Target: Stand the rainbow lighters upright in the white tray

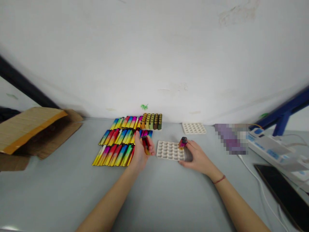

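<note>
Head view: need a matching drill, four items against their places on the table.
Things:
1. cardboard box
2. rows of rainbow lighters
3. white tray
4. dark phone

Places:
A. between the two hands
B. far left, lying open
C. right edge, beside the white cable
D. flat on the table, by the left hand

Pairs: 1-B, 2-D, 3-A, 4-C. The left hand holds one lighter; the right hand holds another lighter at the tray's edge.
</note>
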A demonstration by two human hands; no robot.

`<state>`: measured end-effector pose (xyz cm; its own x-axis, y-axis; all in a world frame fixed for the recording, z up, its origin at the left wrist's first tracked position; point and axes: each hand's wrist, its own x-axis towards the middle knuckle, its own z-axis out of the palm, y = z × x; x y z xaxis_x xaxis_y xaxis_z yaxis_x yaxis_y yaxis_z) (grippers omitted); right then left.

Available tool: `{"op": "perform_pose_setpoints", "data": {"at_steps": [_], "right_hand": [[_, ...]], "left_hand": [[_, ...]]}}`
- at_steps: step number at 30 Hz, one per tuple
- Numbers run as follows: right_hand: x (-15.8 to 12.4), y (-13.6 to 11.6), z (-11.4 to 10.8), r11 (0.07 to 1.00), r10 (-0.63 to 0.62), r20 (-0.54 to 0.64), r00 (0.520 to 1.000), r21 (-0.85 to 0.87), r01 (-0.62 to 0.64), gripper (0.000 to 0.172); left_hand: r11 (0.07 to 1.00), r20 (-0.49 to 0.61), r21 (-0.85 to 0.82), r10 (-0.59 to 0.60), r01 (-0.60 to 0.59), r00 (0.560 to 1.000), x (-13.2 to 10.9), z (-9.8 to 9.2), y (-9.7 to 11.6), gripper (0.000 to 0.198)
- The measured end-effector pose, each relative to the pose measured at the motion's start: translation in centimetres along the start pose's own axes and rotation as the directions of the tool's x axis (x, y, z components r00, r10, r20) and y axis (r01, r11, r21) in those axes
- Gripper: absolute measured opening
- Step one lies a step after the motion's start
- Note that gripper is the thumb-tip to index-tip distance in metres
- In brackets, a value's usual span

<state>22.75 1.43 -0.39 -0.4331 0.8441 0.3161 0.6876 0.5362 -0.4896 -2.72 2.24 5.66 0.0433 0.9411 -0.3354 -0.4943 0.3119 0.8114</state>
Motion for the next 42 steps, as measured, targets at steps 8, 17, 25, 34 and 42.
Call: {"op": "perform_pose_setpoints", "data": {"at_steps": [8,17,25,34,42], "right_hand": [[-0.1,-0.1,0.1,1.000,0.012,0.001,1.000,-0.018,-0.011,0.067],[-0.1,-0.1,0.1,0.999,0.020,0.014,1.000,-0.036,-0.019,0.064],[-0.1,-0.1,0.1,1.000,0.013,0.003,1.000,-0.027,-0.013,0.066],[-0.1,-0.1,0.0,0.999,0.014,0.017,1.000,-0.035,-0.014,0.064],[-0.1,-0.1,0.0,0.999,0.019,0.012,1.000,-0.039,-0.018,0.065]], "left_hand": [[0.993,0.012,0.097,0.059,-0.060,0.998,-0.5,0.6,-0.8,0.073],[0.986,-0.055,0.110,0.134,-0.127,0.989,-0.5,0.8,-1.7,0.070],[0.985,-0.040,0.116,0.131,-0.126,0.991,-0.5,0.9,-2.0,0.063],[0.993,-0.092,0.069,0.101,-0.095,0.991,-0.6,1.1,-1.9,0.048],[0.998,-0.131,0.016,0.065,-0.064,0.989,-0.9,1.5,-1.3,0.055]]}}
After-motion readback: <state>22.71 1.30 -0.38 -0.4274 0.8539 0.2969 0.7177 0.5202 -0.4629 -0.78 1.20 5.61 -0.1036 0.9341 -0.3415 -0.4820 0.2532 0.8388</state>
